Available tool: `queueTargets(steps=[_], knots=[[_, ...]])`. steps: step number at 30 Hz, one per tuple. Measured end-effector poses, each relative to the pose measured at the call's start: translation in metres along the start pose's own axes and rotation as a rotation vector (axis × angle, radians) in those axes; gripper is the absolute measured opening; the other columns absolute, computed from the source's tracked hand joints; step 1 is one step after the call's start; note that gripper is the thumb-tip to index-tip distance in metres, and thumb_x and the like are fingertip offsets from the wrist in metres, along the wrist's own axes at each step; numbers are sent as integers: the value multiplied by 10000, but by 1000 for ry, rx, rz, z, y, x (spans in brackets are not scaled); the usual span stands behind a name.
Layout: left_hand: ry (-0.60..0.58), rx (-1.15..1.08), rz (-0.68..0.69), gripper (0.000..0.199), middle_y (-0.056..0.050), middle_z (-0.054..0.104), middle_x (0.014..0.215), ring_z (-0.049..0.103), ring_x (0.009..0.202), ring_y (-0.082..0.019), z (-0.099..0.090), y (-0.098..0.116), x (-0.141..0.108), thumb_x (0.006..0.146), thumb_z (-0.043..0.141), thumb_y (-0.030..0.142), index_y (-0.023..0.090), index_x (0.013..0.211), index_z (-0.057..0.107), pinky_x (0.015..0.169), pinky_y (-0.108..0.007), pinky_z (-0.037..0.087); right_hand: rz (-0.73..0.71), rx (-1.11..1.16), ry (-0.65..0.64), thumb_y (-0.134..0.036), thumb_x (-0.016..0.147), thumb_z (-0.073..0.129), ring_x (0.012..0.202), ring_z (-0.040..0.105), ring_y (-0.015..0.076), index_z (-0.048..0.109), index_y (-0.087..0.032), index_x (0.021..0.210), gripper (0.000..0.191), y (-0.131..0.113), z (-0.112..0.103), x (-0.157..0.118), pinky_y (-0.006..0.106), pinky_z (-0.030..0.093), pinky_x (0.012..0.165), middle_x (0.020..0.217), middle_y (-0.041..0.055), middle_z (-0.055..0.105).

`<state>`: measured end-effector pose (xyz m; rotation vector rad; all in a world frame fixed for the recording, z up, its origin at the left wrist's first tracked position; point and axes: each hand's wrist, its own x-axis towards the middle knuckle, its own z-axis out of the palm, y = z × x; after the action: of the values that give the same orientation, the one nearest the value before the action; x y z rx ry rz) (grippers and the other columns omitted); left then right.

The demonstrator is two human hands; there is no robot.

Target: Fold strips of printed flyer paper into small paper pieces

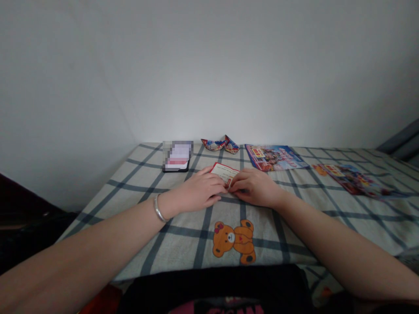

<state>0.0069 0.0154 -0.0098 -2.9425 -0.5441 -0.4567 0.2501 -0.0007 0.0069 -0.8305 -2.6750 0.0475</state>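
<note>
Pressing down on a small red-edged paper, the left hand lies flat with fingers nearly straight, while the right hand curls loosely and pinches the paper's near edge; that pins the sheet flat against the checked bedsheet for creasing. Both hands cover its lower half, so the fold itself cannot be seen. Behind sit a folded paper boat, a blurred phone and two colourful sheets, their print illegible.

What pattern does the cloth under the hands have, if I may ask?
Pale cloth with dark checked stripes and an orange bear print; head view.
</note>
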Motion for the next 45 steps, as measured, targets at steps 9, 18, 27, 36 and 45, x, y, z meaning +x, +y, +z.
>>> queueTargets(steps=[9,18,27,36,45], knots=[[16,88,31,186,-18,692,1067,606,1076,-185,-7,7,5,899,553,205,222,1051,658,1189,-460,196,82,-112,-60,-163,805,593,871,632,193,763,-257,862,203,1,-10,-2,321,453,780,939,21,731],[23,37,37,131,-19,694,1132,613,1087,-183,-6,4,2,904,550,199,218,986,650,1199,-473,157,194,-225,-131,-180,793,628,840,661,194,780,-284,871,199,16,-18,-12,302,449,686,984,0,747],[2,-10,40,96,-16,686,1169,596,1143,-189,-7,0,0,908,595,235,221,988,647,1201,-470,147,277,-296,-176,-203,806,633,851,688,213,790,-280,896,196,16,-25,-15,314,463,665,985,6,762],[-39,-48,39,114,-34,660,1252,571,1200,-199,-10,-1,-1,928,564,228,224,1015,637,1179,-471,180,318,-340,-234,-222,818,600,895,694,214,782,-259,953,230,16,-29,-15,312,517,747,1031,14,756],[22,-67,54,134,-44,654,1263,565,1200,-225,-1,-4,-5,940,570,249,215,1047,643,1115,-463,316,306,-347,-245,-209,811,604,891,688,207,768,-249,929,205,15,-29,-15,310,508,758,1010,18,752]])
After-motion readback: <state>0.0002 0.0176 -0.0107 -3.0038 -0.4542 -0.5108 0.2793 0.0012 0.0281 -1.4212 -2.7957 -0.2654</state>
